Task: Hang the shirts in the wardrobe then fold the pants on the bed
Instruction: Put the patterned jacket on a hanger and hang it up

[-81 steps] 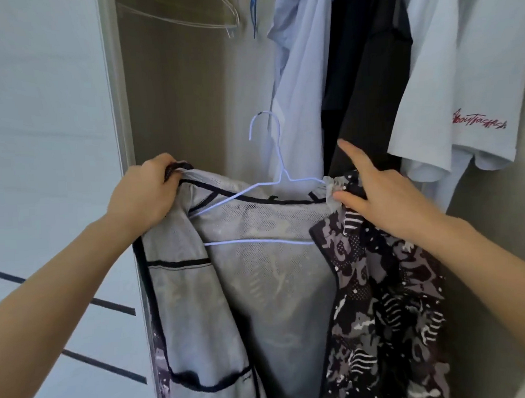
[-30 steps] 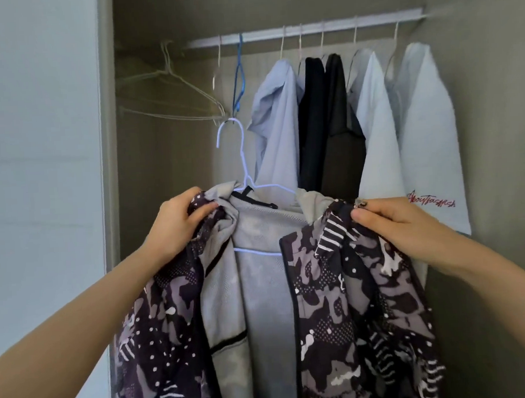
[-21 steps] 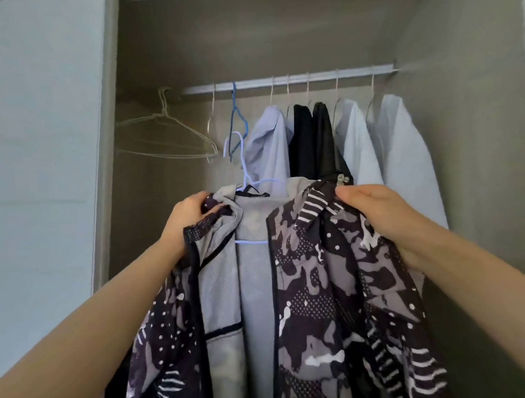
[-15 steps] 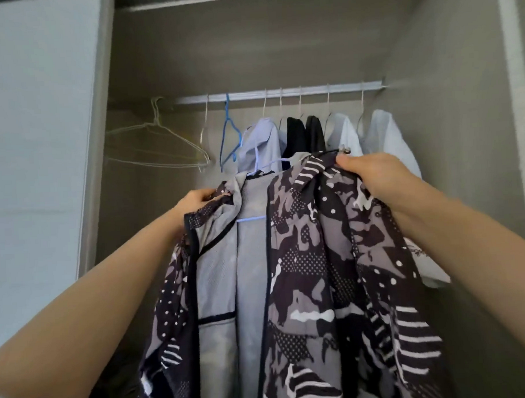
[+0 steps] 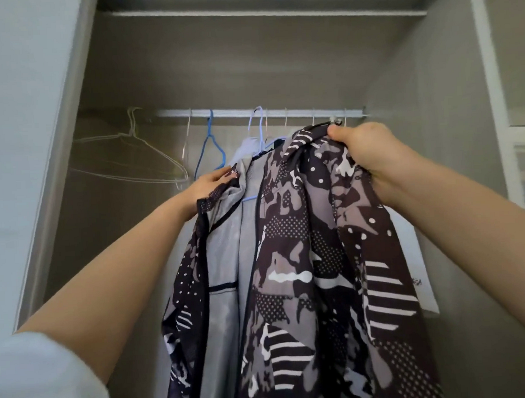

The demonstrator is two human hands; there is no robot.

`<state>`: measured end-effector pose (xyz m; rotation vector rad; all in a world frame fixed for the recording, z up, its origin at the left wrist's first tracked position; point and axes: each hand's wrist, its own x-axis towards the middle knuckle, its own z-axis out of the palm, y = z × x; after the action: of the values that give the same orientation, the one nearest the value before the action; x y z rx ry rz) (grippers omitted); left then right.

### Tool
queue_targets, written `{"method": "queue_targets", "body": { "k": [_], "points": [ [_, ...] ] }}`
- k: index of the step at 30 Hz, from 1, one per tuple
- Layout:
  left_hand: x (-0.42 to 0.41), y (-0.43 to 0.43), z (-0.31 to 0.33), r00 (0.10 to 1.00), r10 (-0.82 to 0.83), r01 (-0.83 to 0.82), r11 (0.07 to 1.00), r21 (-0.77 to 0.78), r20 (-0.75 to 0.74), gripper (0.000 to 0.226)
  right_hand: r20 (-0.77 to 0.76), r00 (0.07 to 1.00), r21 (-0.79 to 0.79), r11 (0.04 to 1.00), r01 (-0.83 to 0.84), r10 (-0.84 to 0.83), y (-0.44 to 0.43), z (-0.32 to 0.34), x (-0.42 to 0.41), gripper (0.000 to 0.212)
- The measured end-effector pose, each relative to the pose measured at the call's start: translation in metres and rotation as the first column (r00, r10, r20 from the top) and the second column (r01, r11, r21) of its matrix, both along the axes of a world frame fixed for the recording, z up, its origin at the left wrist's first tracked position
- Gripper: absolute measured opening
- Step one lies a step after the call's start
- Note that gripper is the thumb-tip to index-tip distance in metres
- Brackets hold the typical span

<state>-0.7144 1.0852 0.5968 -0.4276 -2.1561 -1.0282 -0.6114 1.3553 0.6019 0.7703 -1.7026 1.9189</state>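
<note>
Just below the rail (image 5: 296, 111), left hand (image 5: 208, 183) and right hand (image 5: 364, 147), each gripping the patterned jacket (image 5: 290, 242).

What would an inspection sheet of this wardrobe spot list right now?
Surface: wardrobe rail carrying several hanger hooks.
Job's things: patterned jacket on a pale blue hanger, with the hook at rail height; whether it has caught cannot be told.
Clutter: blue hanger and empty wire hangers at left; white shirt at right, partly hidden.
Grippers: left hand holds the jacket's left front edge; right hand grips its right shoulder.
Cables: nothing seen.
Surroundings: wardrobe side wall; shelf above the rail.
</note>
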Motion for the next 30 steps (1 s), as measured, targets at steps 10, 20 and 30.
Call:
{"method": "queue_targets", "body": {
  "k": [10,20,30],
  "points": [
    [-0.024,-0.036,0.001,0.999,-0.017,0.021,0.991,0.130,-0.034,0.058,-0.085,0.991,-0.063,0.993,0.098,-0.103,-0.056,0.019,-0.025,0.011],
    [0.005,-0.035,-0.006,0.957,-0.287,0.290,0.926,0.241,-0.050,0.042,-0.276,0.908,0.048,0.939,0.341,-0.315,-0.152,0.067,-0.061,0.027],
    [0.000,-0.053,-0.033,0.978,-0.210,0.209,0.978,-0.006,-0.023,0.118,-0.270,0.855,0.064,0.878,0.475,-0.443,-0.207,0.101,-0.107,0.029]
  ]
}}
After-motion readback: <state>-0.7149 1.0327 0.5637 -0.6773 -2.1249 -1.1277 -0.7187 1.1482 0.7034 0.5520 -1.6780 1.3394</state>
